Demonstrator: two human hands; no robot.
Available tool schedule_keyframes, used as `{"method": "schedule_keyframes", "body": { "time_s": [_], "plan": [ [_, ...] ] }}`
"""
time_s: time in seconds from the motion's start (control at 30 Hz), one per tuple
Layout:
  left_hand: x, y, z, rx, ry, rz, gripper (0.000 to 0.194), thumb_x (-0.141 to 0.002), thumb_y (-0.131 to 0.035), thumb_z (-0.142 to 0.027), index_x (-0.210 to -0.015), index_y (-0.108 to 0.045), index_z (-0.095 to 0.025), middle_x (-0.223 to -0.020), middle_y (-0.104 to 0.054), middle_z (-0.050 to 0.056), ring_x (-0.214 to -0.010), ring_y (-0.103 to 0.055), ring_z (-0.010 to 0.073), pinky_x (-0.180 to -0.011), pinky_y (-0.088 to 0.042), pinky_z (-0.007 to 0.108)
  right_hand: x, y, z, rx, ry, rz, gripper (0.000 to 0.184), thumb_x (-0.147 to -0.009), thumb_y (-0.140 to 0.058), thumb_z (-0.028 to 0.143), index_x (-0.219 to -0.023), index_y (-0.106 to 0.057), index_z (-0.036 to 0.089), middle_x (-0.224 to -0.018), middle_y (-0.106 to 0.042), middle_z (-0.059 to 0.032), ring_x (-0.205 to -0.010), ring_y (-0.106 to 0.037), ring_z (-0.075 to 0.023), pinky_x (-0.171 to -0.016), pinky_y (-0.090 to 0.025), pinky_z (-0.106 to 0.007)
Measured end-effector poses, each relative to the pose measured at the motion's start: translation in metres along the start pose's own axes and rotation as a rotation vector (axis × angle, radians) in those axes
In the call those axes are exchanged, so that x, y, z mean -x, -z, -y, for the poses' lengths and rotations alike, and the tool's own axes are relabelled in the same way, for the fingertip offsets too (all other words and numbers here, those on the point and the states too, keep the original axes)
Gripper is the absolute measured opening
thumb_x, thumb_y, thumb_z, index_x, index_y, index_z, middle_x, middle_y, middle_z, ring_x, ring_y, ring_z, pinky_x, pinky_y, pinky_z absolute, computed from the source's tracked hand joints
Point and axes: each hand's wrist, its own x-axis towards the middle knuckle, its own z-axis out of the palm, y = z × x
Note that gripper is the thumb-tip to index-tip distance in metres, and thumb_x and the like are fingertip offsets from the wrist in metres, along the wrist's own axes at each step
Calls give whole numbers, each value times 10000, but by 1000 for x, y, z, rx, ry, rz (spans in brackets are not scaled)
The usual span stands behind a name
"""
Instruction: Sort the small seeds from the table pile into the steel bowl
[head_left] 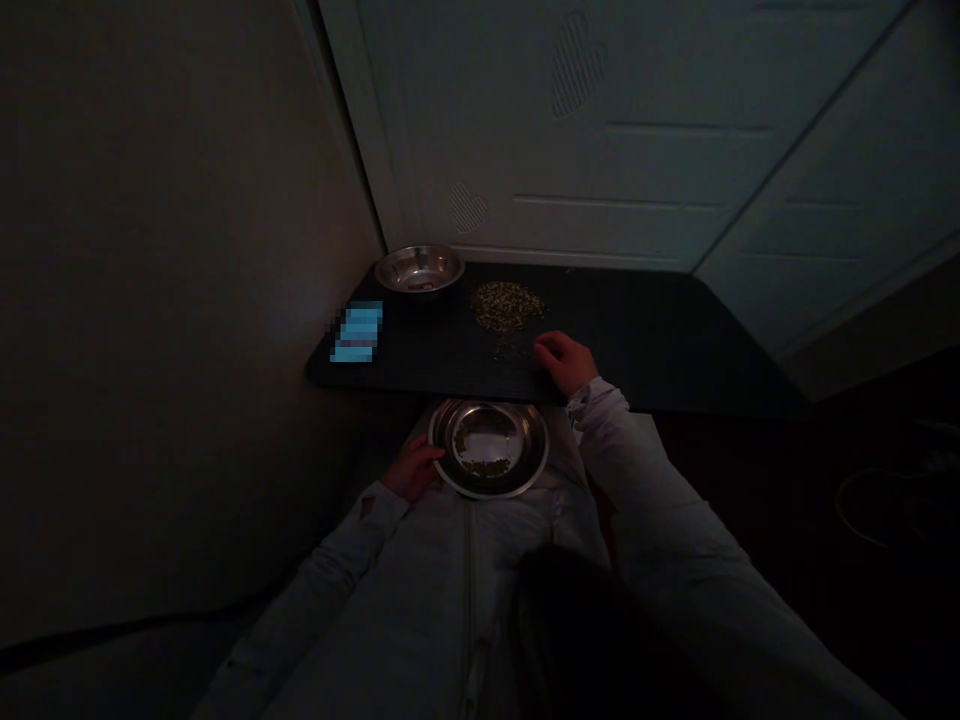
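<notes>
Steel bowl (pixel 488 447) held low against the person's front, just below the table edge, with a small patch of dark greenish seeds (pixel 487 466) lying in the near side of its base. Left hand (pixel 412 469) on the bowl's left rim, fingers (pixel 433 453) closed around the rim, gripping it. Right hand (pixel 566 363) up on the table, resting on or just above the surface, fingers (pixel 544 347) loosely curled and pointing left, right beside a thin scatter of seeds (pixel 514 349); cannot tell if they pinch anything. Heap of similar seeds (pixel 508 306) just beyond that scatter, further up the table, near the right hand but not touching it. Second steel bowl (pixel 419 270) at the far table edge, left of the heap, contents hard to see in the dark. Blurred blue rectangular object (pixel 358 332) near the table's left edge, too obscured to identify. Black textured table (pixel 660 345) fits into a corner between a plain wall (pixel 187 250) and a white panelled door (pixel 600 150). Person wears a pale zip-up jacket (pixel 442 590).
</notes>
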Motion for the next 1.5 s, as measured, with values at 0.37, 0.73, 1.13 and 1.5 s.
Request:
{"method": "schedule_keyframes", "body": {
  "time_s": [0.37, 0.73, 1.13, 1.5],
  "plan": [
    [2, -3, -3, 0, 19, -36, 386, -501, -644, -70, -874, -642, -168, -795, -678, 18, -708, -609, 163, -638, -468, 267, 3, 3, 2, -16, 0, 39, 177, -733, -501, 315, -813, -597, 191, -650, -599, 6, -603, -526, -121, -620, -406, -259],
    [1, -3, -4, -2, 20, -32, 359, -512, -633, -56, -855, -638, -162, -752, -672, 11, -704, -607, 160, -656, -463, 271, 10, 3, 5, -82, 8, 83, 188, -722, -513, 339, -810, -595, 195, -641, -603, 8, -594, -536, -123, -611, -414, -262],
    [-1, -1, -4, 11, 31, -19, 339, -507, -636, -58, -834, -643, -148, -752, -675, 17, -717, -608, 165, -672, -464, 282, 13, 7, -2, -203, -14, 112, 225, -721, -509, 382, -811, -575, 187, -612, -586, 16, -594, -551, -125, -603, -417, -256],
    [1, -4, -5, -11, 10, -1, 395, -524, -640, -78, -907, -639, -174, -798, -679, 25, -765, -611, 188, -692, -460, 284, 12, -1, 8, -163, -1, 126, 188, -721, -513, 355, -793, -573, 192, -608, -609, 11, -582, -560, -127, -596, -422, -258]
  ]
}}
